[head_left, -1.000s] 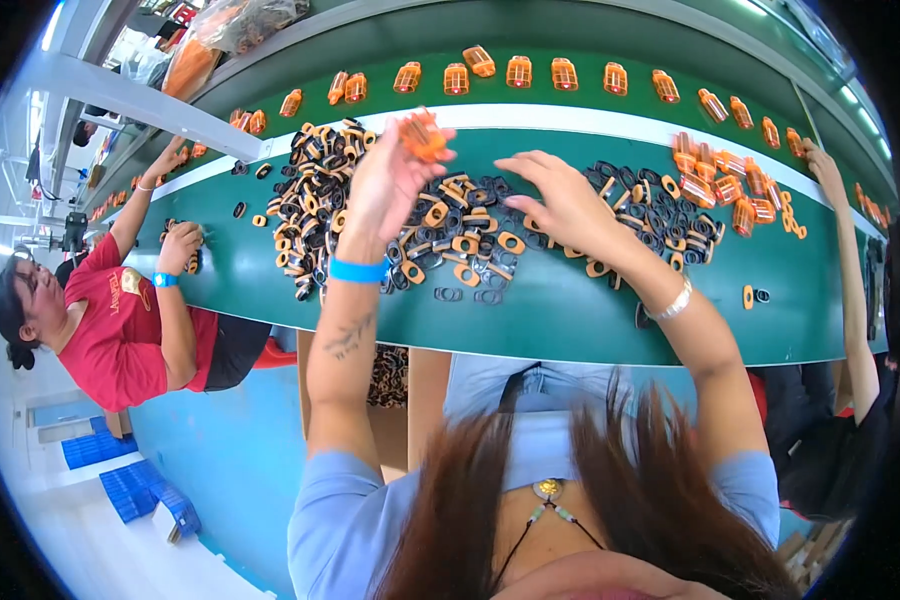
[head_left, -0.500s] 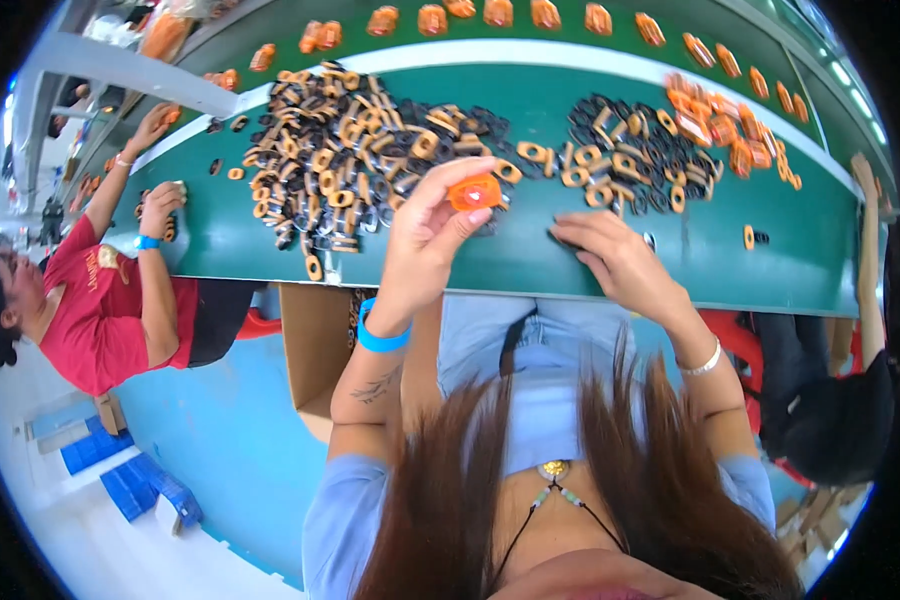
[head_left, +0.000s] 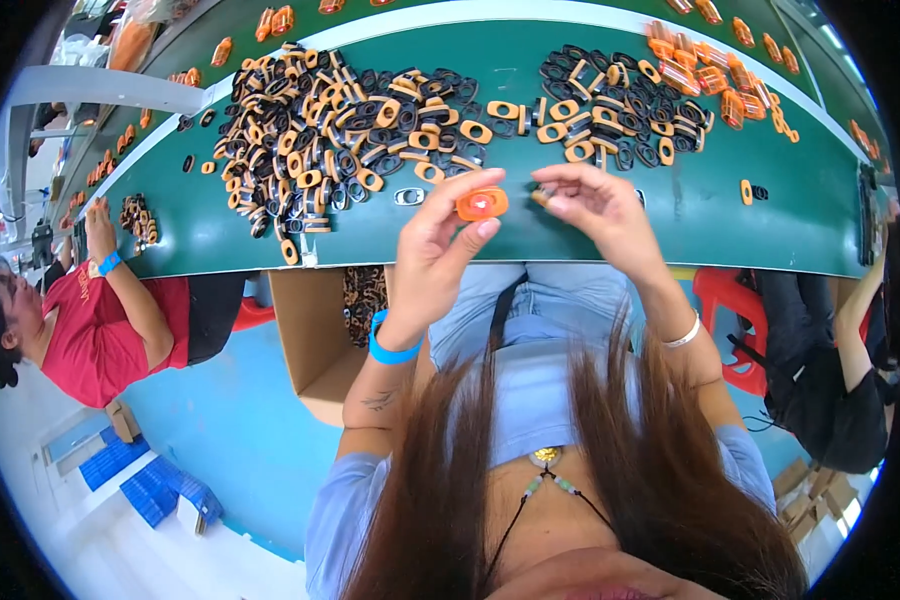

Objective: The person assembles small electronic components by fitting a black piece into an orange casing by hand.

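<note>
Between thumb and fingers, my left hand (head_left: 432, 238) is closed on a small orange plastic casing (head_left: 481, 205) with an oval opening facing up. To its right, my right hand (head_left: 610, 215) pinches a small black-and-orange oval ring (head_left: 541, 195), mostly hidden by the fingertips. The two pieces are apart, above the near edge of the green table (head_left: 510, 240). Beyond my left hand spreads a large heap of black-and-orange oval rings (head_left: 310, 150). A smaller heap of such rings (head_left: 625, 115) lies beyond my right hand. One dark ring (head_left: 408, 197) rests beside my left fingers.
Orange casings (head_left: 710, 78) are piled at the far right. More casings (head_left: 282, 20) stand on the green strip past the white rail (head_left: 410, 27). A cardboard box (head_left: 315, 340) is under the table's edge. One person (head_left: 110, 335) works at left, another (head_left: 830, 400) at right.
My right hand has lifted from the tabletop, fingers now pinching a small ring near the casing. My left hand still grips the casing. The view has shifted, so the heaps sit farther left.
</note>
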A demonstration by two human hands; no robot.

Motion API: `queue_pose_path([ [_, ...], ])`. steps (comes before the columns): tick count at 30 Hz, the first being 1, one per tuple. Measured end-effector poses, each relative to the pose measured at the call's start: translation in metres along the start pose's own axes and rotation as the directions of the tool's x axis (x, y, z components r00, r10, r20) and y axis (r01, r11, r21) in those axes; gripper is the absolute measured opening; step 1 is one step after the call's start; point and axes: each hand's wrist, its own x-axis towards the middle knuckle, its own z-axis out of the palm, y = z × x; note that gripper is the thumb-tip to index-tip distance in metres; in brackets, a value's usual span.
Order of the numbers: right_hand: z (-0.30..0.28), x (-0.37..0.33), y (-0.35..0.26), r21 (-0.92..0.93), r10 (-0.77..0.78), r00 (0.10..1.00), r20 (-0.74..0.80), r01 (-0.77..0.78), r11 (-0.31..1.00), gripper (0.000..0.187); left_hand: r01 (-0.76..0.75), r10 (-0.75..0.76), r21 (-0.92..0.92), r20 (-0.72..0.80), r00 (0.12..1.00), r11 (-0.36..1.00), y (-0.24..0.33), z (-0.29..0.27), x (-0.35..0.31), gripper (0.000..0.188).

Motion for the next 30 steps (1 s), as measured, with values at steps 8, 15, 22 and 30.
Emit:
queue_pose_path([
  [8,0.002,-0.008,-0.038,0.464,0.130,0.985,0.115,-0.169,0.870,0.035,-0.015,0.015,0.008,0.042,0.999,1.000,0.000,0.010,-0.002,0.039],
  [15,0.015,-0.017,-0.043,-0.092,-0.195,0.959,-0.204,0.179,0.980,0.028,-0.050,0.046,0.099,0.048,0.998,0.994,-0.001,0.017,-0.001,0.036],
  [22,0.017,-0.029,-0.048,-0.480,-0.483,0.876,-0.008,0.420,0.770,0.024,-0.149,0.140,0.207,0.056,0.989,0.967,0.006,0.022,-0.005,0.033],
  [30,0.013,-0.034,-0.061,-0.494,-0.494,0.869,0.013,0.435,0.753,0.034,-0.159,0.150,0.152,0.069,0.986,0.975,0.007,0.025,-0.005,0.034],
])
